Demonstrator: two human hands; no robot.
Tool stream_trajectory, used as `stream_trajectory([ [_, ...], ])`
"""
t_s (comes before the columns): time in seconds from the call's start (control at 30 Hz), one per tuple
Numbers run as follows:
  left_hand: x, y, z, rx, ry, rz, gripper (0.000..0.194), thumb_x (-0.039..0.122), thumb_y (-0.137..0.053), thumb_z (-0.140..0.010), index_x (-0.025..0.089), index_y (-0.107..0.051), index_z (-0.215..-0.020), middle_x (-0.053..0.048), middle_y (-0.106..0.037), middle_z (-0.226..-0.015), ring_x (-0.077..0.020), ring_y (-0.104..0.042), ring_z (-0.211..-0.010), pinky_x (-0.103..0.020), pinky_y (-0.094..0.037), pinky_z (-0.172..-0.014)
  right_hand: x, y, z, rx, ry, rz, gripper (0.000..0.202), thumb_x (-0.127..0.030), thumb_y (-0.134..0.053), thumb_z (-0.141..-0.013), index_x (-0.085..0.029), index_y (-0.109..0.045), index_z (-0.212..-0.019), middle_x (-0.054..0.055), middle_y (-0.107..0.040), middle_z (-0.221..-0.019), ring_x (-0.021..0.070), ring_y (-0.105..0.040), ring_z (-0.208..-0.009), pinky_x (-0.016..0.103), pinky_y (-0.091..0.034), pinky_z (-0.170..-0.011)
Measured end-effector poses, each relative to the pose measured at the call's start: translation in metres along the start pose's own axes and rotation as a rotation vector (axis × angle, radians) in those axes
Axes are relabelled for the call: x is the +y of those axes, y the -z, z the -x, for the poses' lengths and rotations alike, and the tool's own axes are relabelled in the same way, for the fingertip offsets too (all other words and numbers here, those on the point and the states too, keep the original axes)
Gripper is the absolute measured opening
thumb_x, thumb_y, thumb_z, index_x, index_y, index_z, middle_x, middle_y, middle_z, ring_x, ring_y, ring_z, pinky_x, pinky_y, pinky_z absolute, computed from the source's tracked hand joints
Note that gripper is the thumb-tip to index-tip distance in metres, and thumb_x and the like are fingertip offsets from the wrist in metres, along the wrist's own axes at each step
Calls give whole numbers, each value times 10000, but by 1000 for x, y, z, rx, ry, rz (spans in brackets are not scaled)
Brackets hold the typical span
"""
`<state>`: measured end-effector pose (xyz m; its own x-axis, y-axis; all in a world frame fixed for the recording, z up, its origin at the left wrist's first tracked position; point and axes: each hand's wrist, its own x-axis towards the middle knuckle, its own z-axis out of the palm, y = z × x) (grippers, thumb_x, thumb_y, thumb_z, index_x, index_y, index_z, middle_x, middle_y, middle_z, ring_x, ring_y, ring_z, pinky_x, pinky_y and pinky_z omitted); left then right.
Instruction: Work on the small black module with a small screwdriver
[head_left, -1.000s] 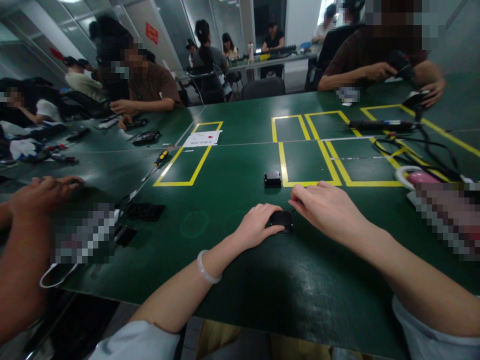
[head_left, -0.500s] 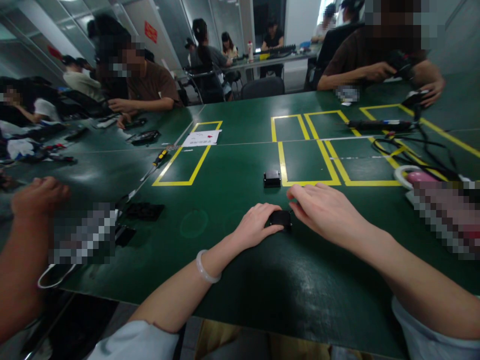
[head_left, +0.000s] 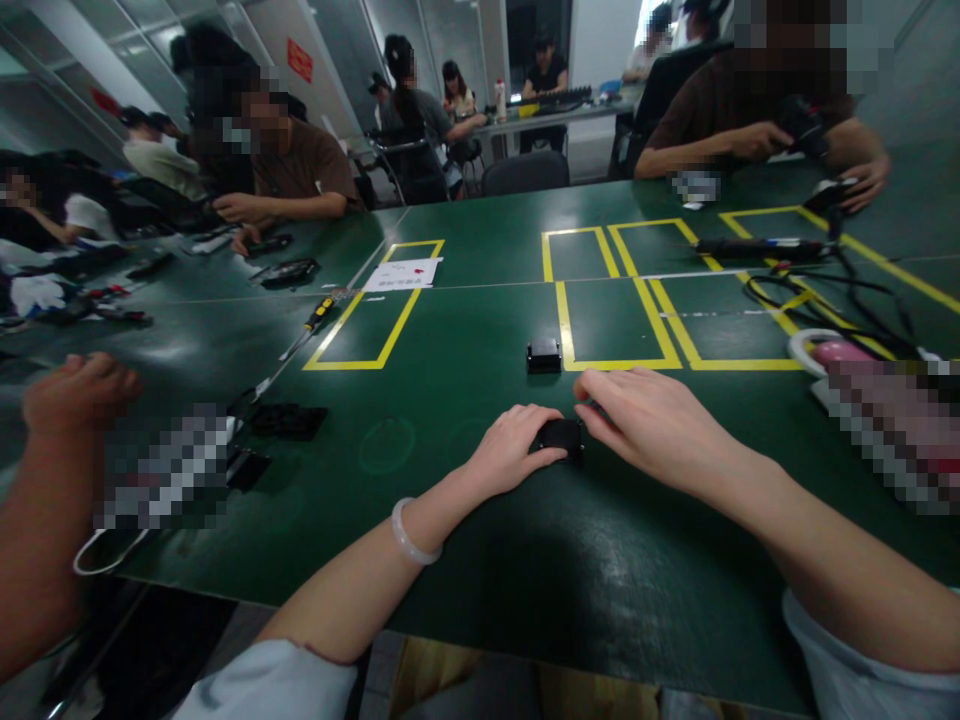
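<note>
On the green table, a small black block (head_left: 562, 438) lies under the fingers of my left hand (head_left: 517, 448), which grips it from its left side with thumb and fingers. My right hand (head_left: 637, 415) is at the block's right edge, its thumb and fingertips pressed together; what they hold, if anything, is too small to make out. Just beyond the block stands a second small black block (head_left: 544, 355), touched by neither hand, beside the yellow tape.
Yellow tape outlines (head_left: 622, 366) mark the green table (head_left: 465, 550). A yellow-black screwdriver (head_left: 320, 315), a paper sheet (head_left: 403, 275) and dark parts (head_left: 289, 421) lie left. At right are a black tool (head_left: 757, 250), cables and a pink item (head_left: 844, 355). Another person's hand (head_left: 79, 395) is at left.
</note>
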<state>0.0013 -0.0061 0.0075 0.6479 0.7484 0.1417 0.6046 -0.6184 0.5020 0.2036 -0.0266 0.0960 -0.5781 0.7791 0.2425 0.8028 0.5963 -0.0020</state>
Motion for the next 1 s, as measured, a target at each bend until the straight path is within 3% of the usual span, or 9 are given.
stream_trajectory([
  [0.13,0,0,0,-9,9,2,369,440,-554,-896,217,-501,-1185,-62,-598,-1121,-241,-528,-1024,-384,-424,-897,1,-3,-1,2,-32,90,201,-312,-392,-955,-193,-508,-841,22,-640,-680,175,-589,-615,301,-316,-635],
  [0.3,1,0,0,-2,16,1,370,448,-559,-891,218,-506,-1176,-60,-595,-1112,-239,-526,-1019,-383,-424,-900,3,-3,0,68,15,36,114,-229,-412,-920,-189,-517,-896,40,-663,-811,179,-611,-742,293,-328,-663],
  [0.5,1,0,0,4,11,-13,364,444,-560,-893,217,-508,-1174,-54,-596,-1097,-235,-527,-997,-372,-428,-881,4,-2,0,3,-13,115,256,-305,-335,-970,-195,-520,-833,25,-641,-669,179,-597,-625,310,-326,-669],
  [0.67,1,0,1,5,11,-6,363,443,-557,-896,214,-507,-1173,-56,-594,-1106,-233,-525,-1007,-371,-425,-887,3,-3,1,79,-11,18,116,-254,-421,-922,-182,-499,-968,47,-673,-838,190,-628,-756,289,-349,-664],
  [0.87,-1,-1,0,9,-8,-5,365,430,-565,-896,210,-498,-1180,-50,-597,-1119,-228,-526,-1004,-358,-428,-875,3,-1,0,-27,-58,28,225,-342,-358,-967,-196,-502,-873,29,-657,-726,188,-616,-676,303,-347,-660],
  [1.0,-1,-1,0,10,0,-14,365,439,-559,-898,208,-505,-1176,-55,-590,-1116,-230,-525,-1007,-359,-428,-877,4,-4,0,46,-52,16,130,-259,-391,-945,-191,-501,-927,33,-671,-812,192,-633,-748,290,-359,-663],
])
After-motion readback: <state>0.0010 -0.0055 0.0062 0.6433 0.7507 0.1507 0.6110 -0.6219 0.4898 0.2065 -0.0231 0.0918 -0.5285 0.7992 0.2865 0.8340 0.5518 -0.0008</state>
